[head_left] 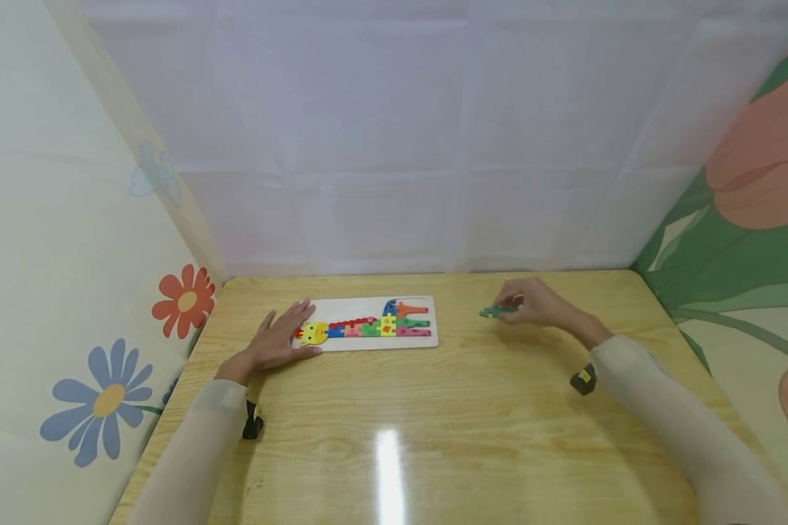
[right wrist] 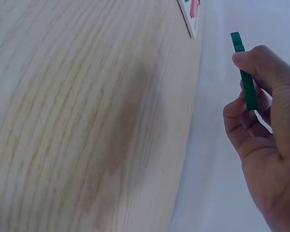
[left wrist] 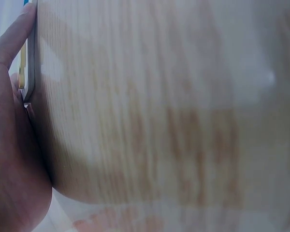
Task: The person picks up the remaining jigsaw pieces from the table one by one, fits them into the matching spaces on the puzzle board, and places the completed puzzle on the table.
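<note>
A white giraffe puzzle board (head_left: 368, 300) lies flat on the table, filled with colourful jigsaw pieces: a yellow head at the left, a red mane, and orange, green and pink legs at the right. My left hand (head_left: 280, 339) rests on the board's left end with fingers extended and spread, the thumb along its near edge. To the right of the board, my right hand (head_left: 530, 302) pinches a green puzzle piece (head_left: 490, 312) between thumb and fingers, raised above the table. In the right wrist view, the green piece (right wrist: 249, 89) appears edge-on.
The light wooden table (head_left: 460, 408) meets a white cloth backdrop (head_left: 433, 146) at its far edge. Flower-patterned panels (head_left: 108, 399) stand at both sides. A black wrist device (head_left: 584, 380) hangs below the right sleeve, another (head_left: 252, 423) by the left.
</note>
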Action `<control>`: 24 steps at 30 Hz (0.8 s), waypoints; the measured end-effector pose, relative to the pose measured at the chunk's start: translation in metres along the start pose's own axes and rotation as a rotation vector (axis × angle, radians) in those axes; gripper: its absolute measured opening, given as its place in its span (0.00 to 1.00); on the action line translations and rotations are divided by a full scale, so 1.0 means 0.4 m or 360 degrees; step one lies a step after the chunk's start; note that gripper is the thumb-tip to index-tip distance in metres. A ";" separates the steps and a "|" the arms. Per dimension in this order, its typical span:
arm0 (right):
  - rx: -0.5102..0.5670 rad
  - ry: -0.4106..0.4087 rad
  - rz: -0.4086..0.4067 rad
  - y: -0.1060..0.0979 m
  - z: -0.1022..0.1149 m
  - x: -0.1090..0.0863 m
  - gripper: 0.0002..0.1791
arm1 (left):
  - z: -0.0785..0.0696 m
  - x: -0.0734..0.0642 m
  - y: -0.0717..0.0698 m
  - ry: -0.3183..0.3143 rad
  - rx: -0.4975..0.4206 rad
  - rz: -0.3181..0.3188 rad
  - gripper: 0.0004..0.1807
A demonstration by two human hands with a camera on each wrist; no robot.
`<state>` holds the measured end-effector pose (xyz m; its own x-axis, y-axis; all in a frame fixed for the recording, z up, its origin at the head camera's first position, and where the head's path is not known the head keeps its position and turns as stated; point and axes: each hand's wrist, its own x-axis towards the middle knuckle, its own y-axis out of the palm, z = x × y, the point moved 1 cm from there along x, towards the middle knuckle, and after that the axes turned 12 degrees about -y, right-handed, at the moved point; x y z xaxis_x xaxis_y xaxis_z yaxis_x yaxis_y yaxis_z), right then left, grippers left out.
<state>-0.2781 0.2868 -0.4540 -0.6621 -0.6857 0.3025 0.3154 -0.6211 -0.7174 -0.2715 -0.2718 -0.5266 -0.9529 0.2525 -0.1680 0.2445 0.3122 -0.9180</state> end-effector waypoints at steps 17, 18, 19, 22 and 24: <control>0.0079 -0.0049 -0.0029 0.028 -0.013 0.067 0.08 | 0.000 0.000 0.001 0.0014 0.0006 -0.0008 0.58; 0.0067 -0.0047 -0.0027 0.028 -0.014 0.070 0.08 | -0.001 0.000 0.001 0.0016 0.0002 -0.0007 0.58; 0.0056 -0.0032 -0.0027 0.029 -0.017 0.074 0.09 | -0.002 0.001 0.001 0.0016 0.0003 -0.0007 0.58; 0.0032 -0.0014 -0.0024 0.033 -0.019 0.086 0.08 | -0.002 0.000 -0.001 0.0013 0.0006 -0.0008 0.58; 0.0015 -0.0011 -0.0022 0.035 -0.019 0.096 0.08 | -0.002 0.000 -0.001 0.0013 0.0006 -0.0009 0.58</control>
<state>-0.3041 0.2547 -0.4571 -0.6617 -0.6796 0.3166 0.3129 -0.6341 -0.7071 -0.2714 -0.2712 -0.5258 -0.9527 0.2583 -0.1600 0.2386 0.3100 -0.9203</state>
